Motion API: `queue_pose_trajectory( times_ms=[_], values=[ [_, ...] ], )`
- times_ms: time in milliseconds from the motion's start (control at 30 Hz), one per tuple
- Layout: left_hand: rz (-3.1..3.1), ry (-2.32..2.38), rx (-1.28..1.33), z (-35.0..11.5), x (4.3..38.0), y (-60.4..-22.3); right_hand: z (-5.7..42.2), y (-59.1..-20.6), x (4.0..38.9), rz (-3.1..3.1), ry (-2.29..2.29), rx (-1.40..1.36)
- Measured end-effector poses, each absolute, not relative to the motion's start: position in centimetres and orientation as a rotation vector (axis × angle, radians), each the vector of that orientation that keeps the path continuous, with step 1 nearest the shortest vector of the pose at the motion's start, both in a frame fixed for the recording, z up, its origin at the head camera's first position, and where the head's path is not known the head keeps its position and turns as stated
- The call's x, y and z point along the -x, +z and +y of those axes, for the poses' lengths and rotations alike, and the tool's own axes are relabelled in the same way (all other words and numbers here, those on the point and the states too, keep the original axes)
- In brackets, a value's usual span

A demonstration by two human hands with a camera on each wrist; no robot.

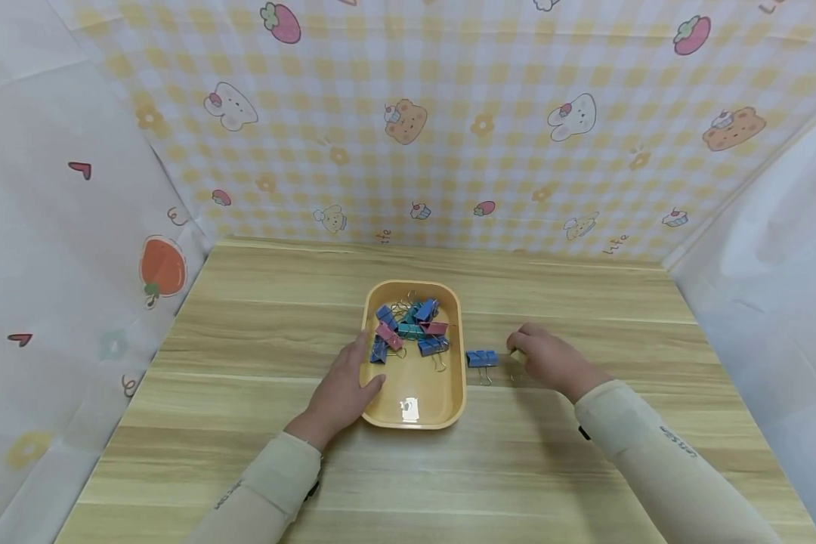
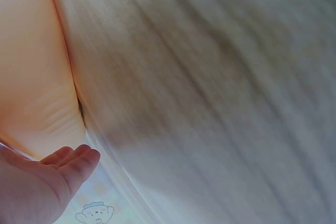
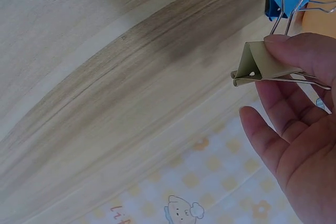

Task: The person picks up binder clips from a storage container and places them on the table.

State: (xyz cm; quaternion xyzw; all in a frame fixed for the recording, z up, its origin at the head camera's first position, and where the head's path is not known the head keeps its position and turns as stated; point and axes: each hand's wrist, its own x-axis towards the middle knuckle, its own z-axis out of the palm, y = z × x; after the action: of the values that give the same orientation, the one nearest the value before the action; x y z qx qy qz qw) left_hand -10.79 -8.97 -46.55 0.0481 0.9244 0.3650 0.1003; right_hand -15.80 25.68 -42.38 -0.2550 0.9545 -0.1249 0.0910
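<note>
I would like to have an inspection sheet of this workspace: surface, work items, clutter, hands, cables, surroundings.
Surface: wood-grain table.
Work items: yellow tray with blue, teal and pink clips, mostly toward its far end; one blue clip on the table, right of the tray; one pale yellow clip in hand.
Clutter: nothing seen.
Left hand: touches the tray's left side.
Right hand: pinches the pale yellow clip, just right of the blue clip on the table.
Cables: nothing seen.
Surroundings: checked, cartoon-printed sheet behind; pale sheets at both sides.
</note>
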Motion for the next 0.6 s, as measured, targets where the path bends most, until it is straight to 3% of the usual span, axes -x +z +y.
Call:
queue_pose_trajectory(
  times_ms=[600],
  values=[
    [2.733,1.082,-0.126,-8.9,10.8,-46.6,25.3,-43.6,16.0,2.781,-0.331,0.719]
  ],
)
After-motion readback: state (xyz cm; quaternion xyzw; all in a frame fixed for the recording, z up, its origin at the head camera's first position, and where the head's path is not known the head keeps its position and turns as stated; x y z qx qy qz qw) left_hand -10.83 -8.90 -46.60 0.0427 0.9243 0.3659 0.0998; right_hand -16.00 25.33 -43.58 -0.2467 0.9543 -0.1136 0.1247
